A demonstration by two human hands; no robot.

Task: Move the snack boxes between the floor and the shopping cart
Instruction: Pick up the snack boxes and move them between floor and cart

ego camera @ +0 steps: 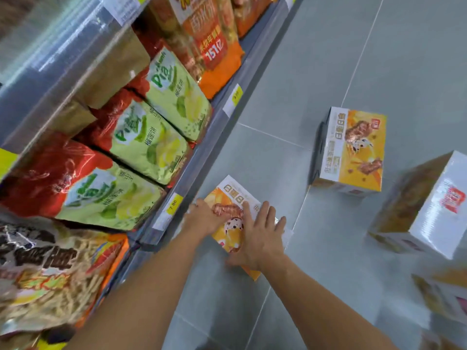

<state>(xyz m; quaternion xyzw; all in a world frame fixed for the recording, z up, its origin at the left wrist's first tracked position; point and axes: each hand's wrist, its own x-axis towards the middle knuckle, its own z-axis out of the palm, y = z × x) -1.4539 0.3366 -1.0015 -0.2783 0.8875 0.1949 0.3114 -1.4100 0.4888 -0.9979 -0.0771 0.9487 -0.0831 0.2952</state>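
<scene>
An orange and white snack box (pixel 233 195) lies on the grey tiled floor beside the shelf base. My left hand (pixel 204 218) grips its left side. My right hand (pixel 257 236) lies flat on its top and right side, fingers spread. A second orange snack box (pixel 353 150) stands on the floor further away. A third box (pixel 424 205), white on one face, stands to the right, blurred. Part of another box (pixel 442 291) shows at the right edge. No shopping cart is visible.
A store shelf (pixel 214 137) runs along the left, packed with green, red and orange snack bags (pixel 141 137). Yellow price tags (pixel 174 203) line its edge. The grey tiled floor (pixel 303 72) stretches between the boxes and beyond them.
</scene>
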